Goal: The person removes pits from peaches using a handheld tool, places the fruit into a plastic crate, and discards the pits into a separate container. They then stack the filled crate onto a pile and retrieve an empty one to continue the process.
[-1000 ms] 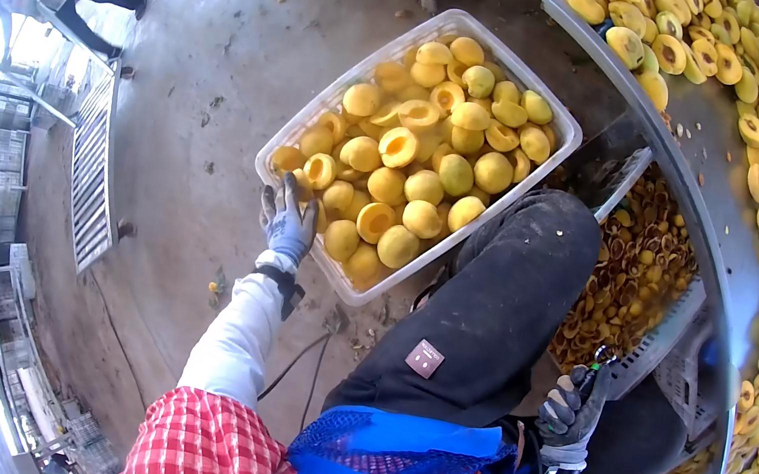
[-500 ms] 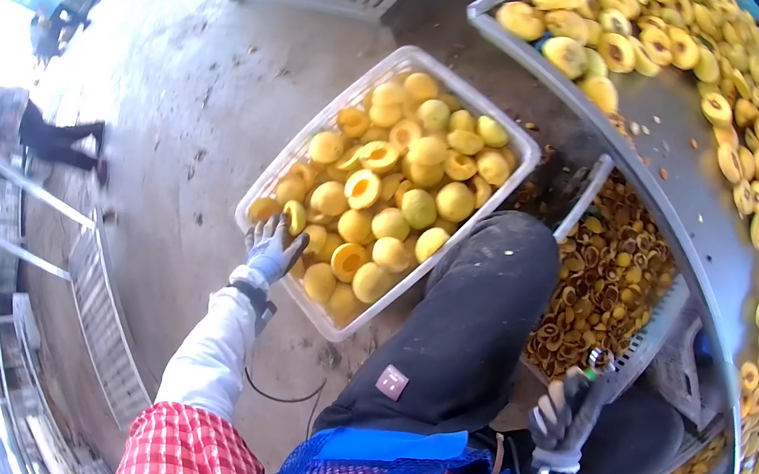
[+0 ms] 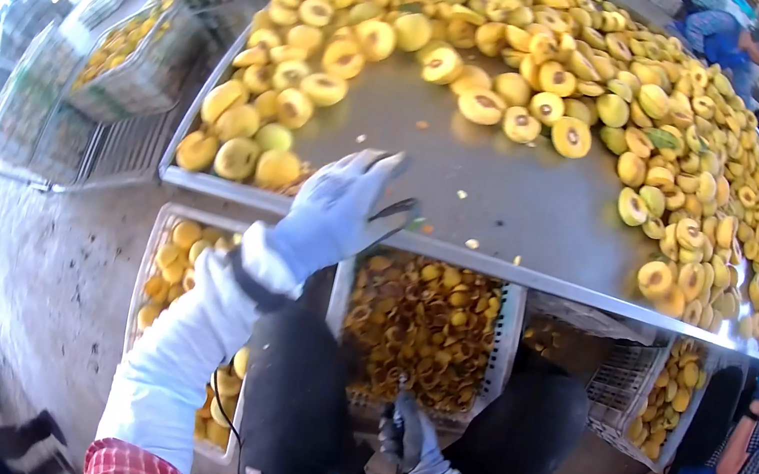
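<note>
My left hand [image 3: 344,206], in a pale glove with dark fingertips, reaches over the near edge of the metal table [image 3: 519,196]. Its fingers are spread and nothing shows in them. Halved yellow peaches [image 3: 570,137], many with pits inside, are heaped around the table's bare middle; whole-looking ones [image 3: 236,156] lie left of that hand. Low between my knees, my gloved right hand [image 3: 410,435] is closed around a small pitting tool [image 3: 403,380] with a shiny metal tip. That tip is over a crate of pits and scraps [image 3: 504,345].
A white crate [image 3: 152,273] of peach halves stands on the floor at my left, partly behind my sleeve. Stacked crates [image 3: 141,63] of fruit stand further left. More crates [image 3: 621,391] are under the table at right. Co-workers [image 3: 724,39] sit along the far right side.
My view has swung from the floor crate to the table. My left hand has left the peaches in that crate and risen over the table edge. My right hand still holds the tool.
</note>
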